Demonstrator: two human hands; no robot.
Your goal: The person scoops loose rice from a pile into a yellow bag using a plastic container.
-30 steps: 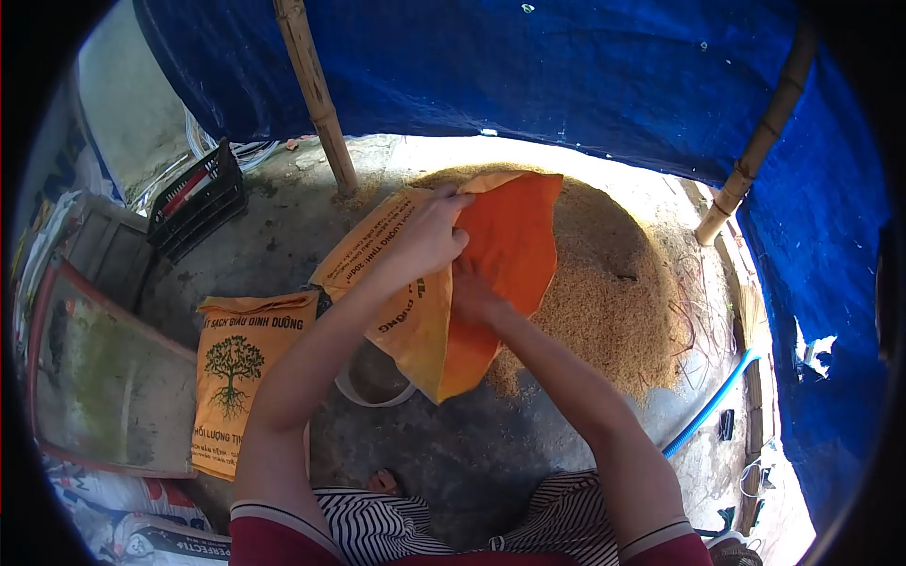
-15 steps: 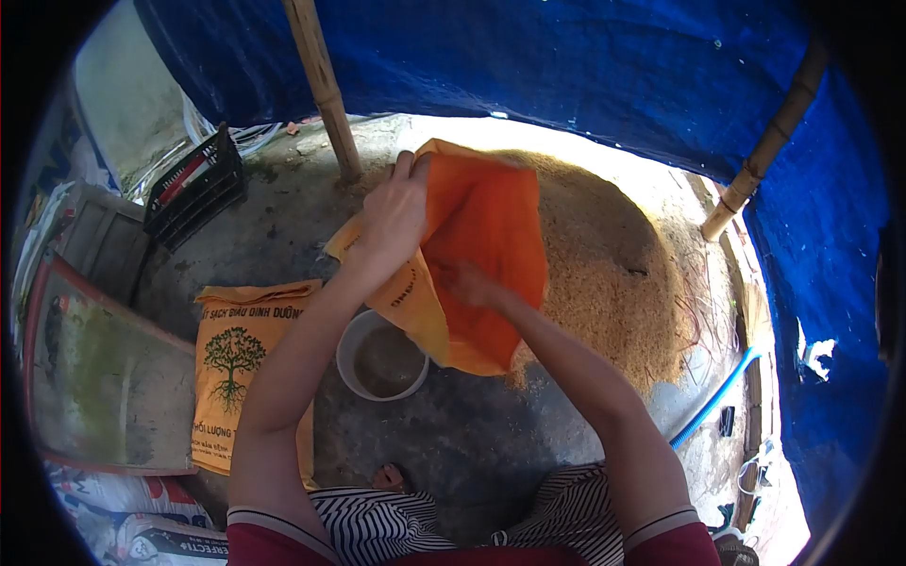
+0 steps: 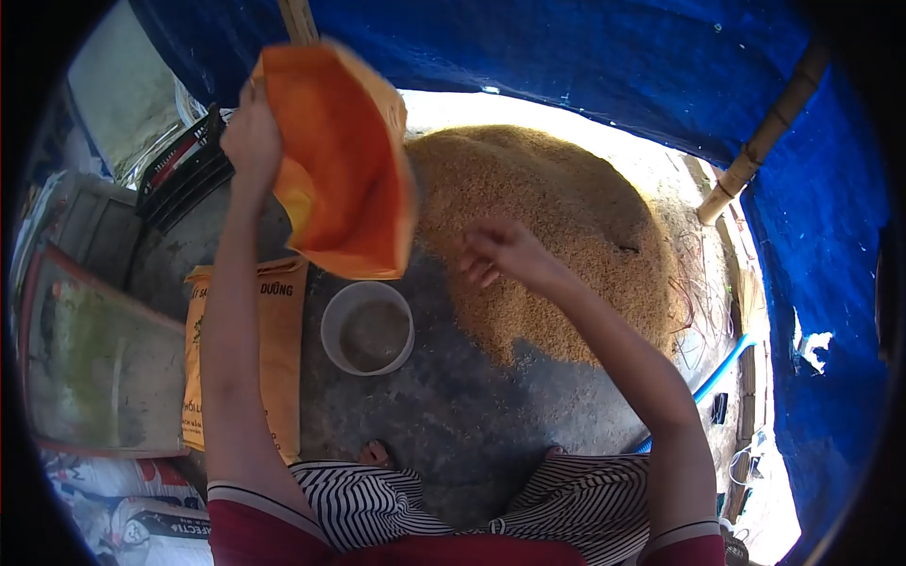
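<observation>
My left hand (image 3: 253,141) is raised at the upper left, its fingers closed on the edge of an orange sack (image 3: 344,151). The sack hangs with its mouth spread, showing the orange inside, and is blurred at its right edge. My right hand (image 3: 508,253) is apart from the sack, above the pile of rice husks (image 3: 576,236); its fingers are loosely bent, apart, with nothing visible in them. Below the sack a round whitish bucket (image 3: 328,330) stands on the floor. A flat printed orange sack (image 3: 281,368) lies left of the bucket, partly hidden by my left forearm.
A black crate (image 3: 184,179) and a grey panel with a red edge (image 3: 104,368) are at the left. White printed bags (image 3: 142,509) lie at the lower left. A blue tarp (image 3: 604,66) hangs behind on bamboo poles (image 3: 755,156). A blue hose (image 3: 722,368) lies at right.
My left hand has carried the orange sack up and left, away from the husk pile. My right hand has come out of the sack and moved slightly right and up.
</observation>
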